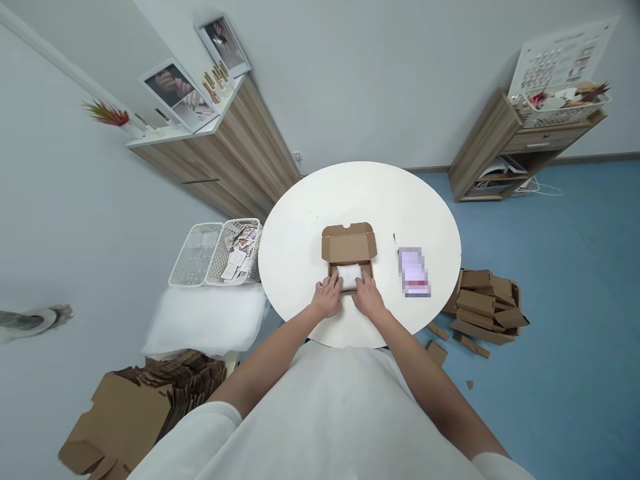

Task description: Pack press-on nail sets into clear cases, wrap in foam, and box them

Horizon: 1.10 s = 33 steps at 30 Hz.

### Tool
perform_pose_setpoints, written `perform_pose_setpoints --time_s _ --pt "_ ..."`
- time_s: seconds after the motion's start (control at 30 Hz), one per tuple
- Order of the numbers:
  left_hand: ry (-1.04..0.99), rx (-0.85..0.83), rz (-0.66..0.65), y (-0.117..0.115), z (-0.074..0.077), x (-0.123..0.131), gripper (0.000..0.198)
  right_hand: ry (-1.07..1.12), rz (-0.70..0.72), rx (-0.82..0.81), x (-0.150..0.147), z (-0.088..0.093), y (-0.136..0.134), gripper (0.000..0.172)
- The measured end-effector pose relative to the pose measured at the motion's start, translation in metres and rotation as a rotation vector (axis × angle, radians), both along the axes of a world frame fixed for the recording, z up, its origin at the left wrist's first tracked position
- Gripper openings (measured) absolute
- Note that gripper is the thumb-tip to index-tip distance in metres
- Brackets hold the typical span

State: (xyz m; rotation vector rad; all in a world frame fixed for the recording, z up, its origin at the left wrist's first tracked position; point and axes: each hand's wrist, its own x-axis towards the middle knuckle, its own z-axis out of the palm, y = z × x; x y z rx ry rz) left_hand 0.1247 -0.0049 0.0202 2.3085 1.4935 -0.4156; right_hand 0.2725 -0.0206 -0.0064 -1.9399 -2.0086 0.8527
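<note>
Head view: an open box (349, 247) sits near the middle of the white table (360, 190), its lid folded back to the far side, with a white packet (349, 275) inside. The left hand (327, 297) has its fingers at the packet's left end, the right hand (369, 298) at its right end; whether either one grips the packet or only presses it, I cannot tell. Both hands cover parts of the box's near side. On the table's right part lies a purple item (414, 272), too pixelated to name. Left of the table stand two baskets (176, 265), one filled with paper slips (239, 257), with white sheets (205, 317) and stacked flat cartons (123, 413) nearer the person. Right of the table is a heap of boxes (483, 307), overlapping too much to count. Beyond the table stand one cabinet (235, 150) at left, bearing two framed pictures, and one shelf unit (477, 147) at right, bearing one basket and one poster. Counted on the table: one box, one packet, one purple item, two hands.
</note>
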Motion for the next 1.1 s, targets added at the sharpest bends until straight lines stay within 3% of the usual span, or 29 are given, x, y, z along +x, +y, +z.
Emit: perform_pose_setpoints --time_s 0.17,0.27,0.43,0.53,0.73,0.93,1.1 --pt "0.012 0.049 0.023 -0.005 0.003 -0.003 0.075 0.03 0.024 0.132 0.003 -0.004 -0.01 0.051" --pt "-0.035 0.054 0.002 -0.006 0.006 -0.009 0.075 0.083 -0.041 0.226 0.014 -0.004 -0.014 0.048" --pt "-0.058 0.039 0.089 -0.002 0.005 -0.011 0.075 0.2 -0.249 0.054 0.028 -0.009 -0.013 0.052" --pt "-0.048 0.009 0.09 0.002 0.002 -0.003 0.078 0.253 -0.217 -0.031 0.027 -0.014 -0.011 0.052" --pt "-0.118 -0.009 0.09 0.005 -0.001 0.002 0.078 0.261 -0.191 -0.023 0.026 -0.02 -0.012 0.056" --pt "-0.44 -0.107 0.432 0.0 -0.014 -0.016 0.087 0.335 -0.28 -0.02 0.033 -0.019 -0.009 0.069" --pt "-0.771 -0.2 0.536 -0.006 -0.024 -0.027 0.081 0.348 -0.285 -0.061 0.03 -0.018 -0.007 0.062"
